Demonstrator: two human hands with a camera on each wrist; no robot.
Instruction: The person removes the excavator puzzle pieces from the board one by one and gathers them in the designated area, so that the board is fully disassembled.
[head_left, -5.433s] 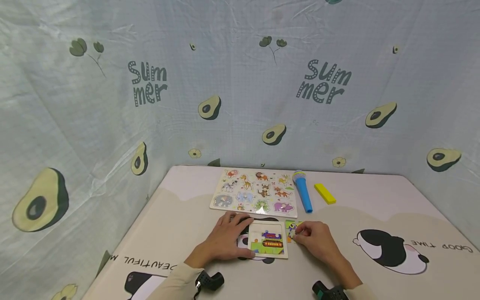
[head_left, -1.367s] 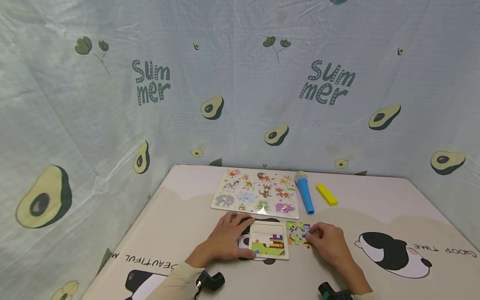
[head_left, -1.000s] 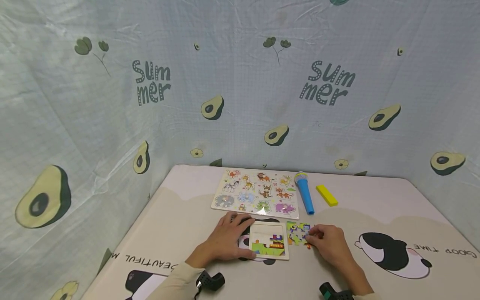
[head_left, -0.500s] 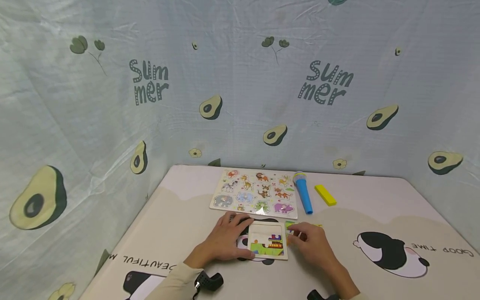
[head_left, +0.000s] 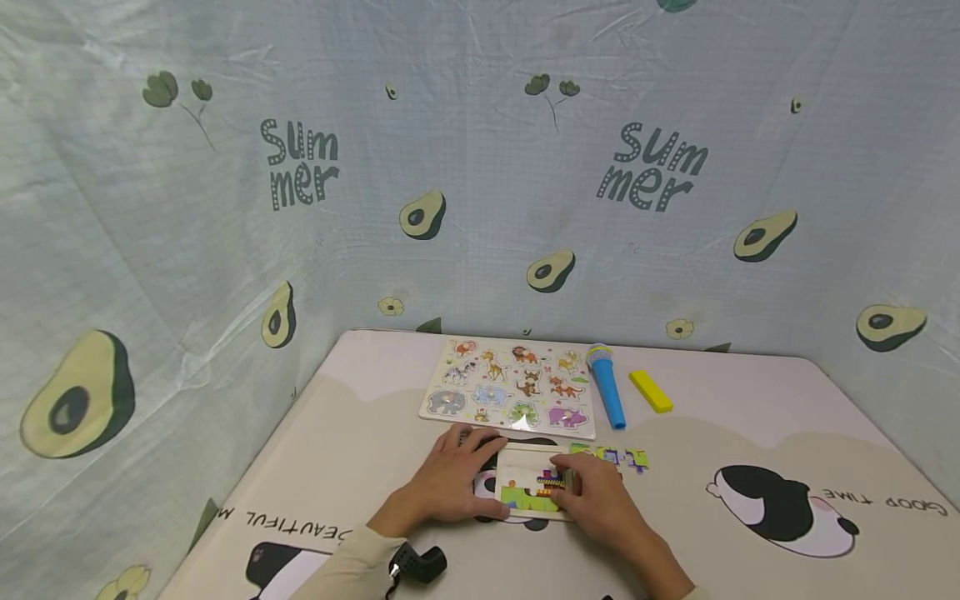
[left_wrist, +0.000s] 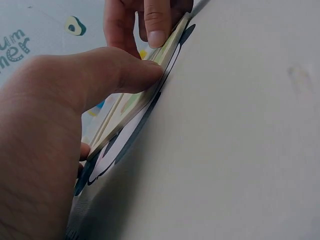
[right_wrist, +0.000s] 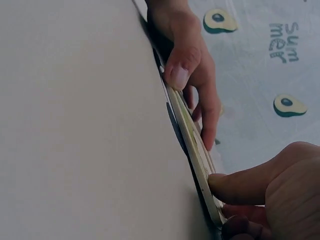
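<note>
A small square jigsaw tray [head_left: 521, 461] lies on the table in the head view, its lower part still filled with green and vehicle-picture pieces. My left hand [head_left: 450, 477] grips its left side, thumb on the near edge and fingers at the far corner. Over the right side, my right hand [head_left: 606, 498] has its thumb and fingertips about a dark-and-red puzzle piece [head_left: 550, 481]; the exact contact is partly hidden. Several loose jigsaw pieces [head_left: 633, 457] lie to the right, partly covered by that hand. In the left wrist view, the left thumb [left_wrist: 142, 75] presses the tray's edge.
An animal peg puzzle board [head_left: 506, 385] lies just beyond the tray. To its right are a blue toy microphone [head_left: 609, 396] and a yellow block [head_left: 650, 391]. A patterned curtain [head_left: 480, 167] rises behind the table.
Earlier, vehicle pieces left the tray and joined the loose ones at right. My right hand has since moved left from those pieces onto the tray's right side. The left hand stays put.
</note>
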